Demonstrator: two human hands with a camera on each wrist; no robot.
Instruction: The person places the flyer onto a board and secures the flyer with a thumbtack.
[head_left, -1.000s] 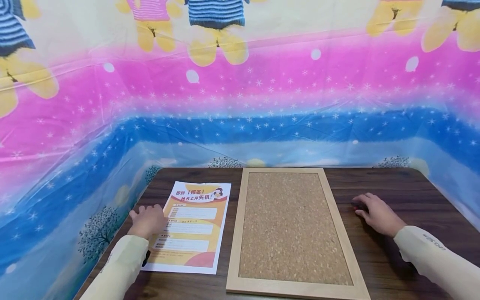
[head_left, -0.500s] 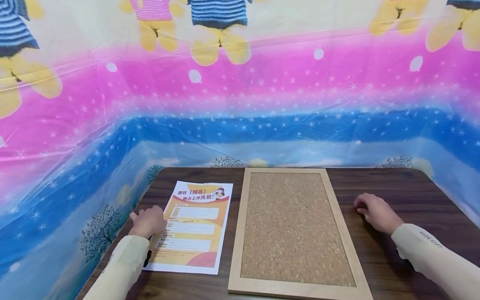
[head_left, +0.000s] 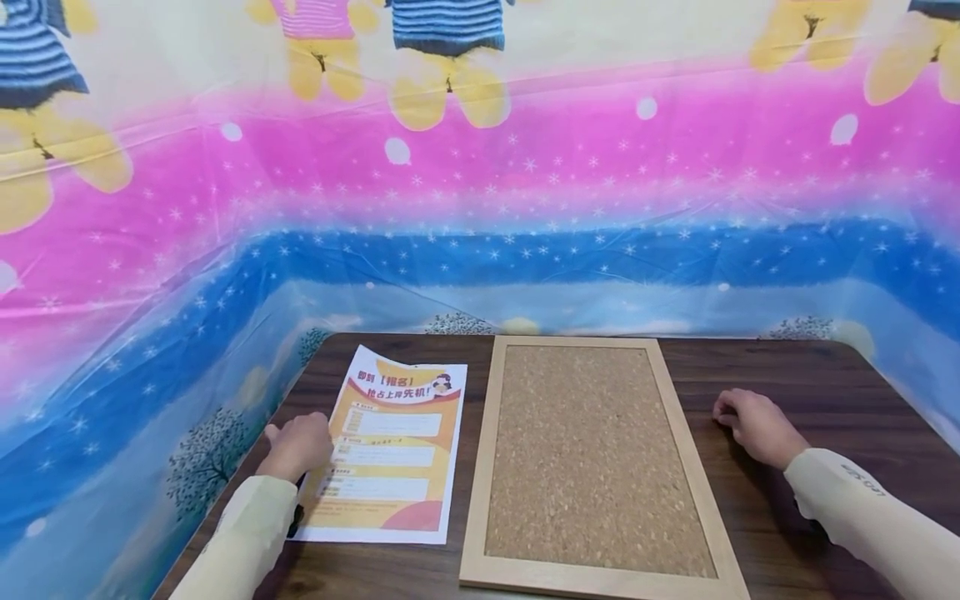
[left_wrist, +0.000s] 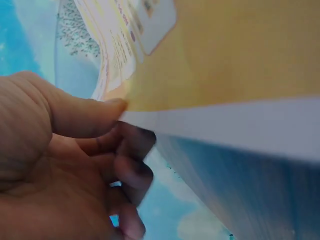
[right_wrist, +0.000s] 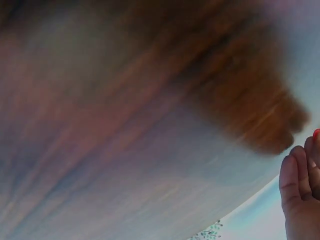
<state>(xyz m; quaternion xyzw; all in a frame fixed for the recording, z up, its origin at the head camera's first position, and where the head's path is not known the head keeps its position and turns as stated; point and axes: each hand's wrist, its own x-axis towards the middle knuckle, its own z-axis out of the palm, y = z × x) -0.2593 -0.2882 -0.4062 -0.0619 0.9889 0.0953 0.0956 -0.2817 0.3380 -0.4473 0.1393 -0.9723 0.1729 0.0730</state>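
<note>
My left hand (head_left: 298, 446) pinches the left edge of a printed paper poster (head_left: 390, 454) in orange, white and red. In the left wrist view, the thumb of the left hand (left_wrist: 60, 150) lies on top of the poster (left_wrist: 225, 60), fingers curled beneath, and the paper bends up off the table. Right of the corkboard, my right hand (head_left: 761, 427) hovers low over the table with its fingertips drawn together. At the right wrist view's edge, a small red thing (right_wrist: 317, 133) shows at the fingertips of the right hand (right_wrist: 300, 190); its kind is mostly hidden.
A corkboard (head_left: 592, 467) in a pale wooden frame lies flat between the hands on the dark wooden table (head_left: 772, 542). Behind and at both sides hangs a patterned cloth (head_left: 517, 183) in pink and blue, close to the table's edges.
The poster's upper left corner has risen as my left hand lifts its edge. My right fingers have drawn together, and the small dark-and-red thing by them no longer shows in the head view.
</note>
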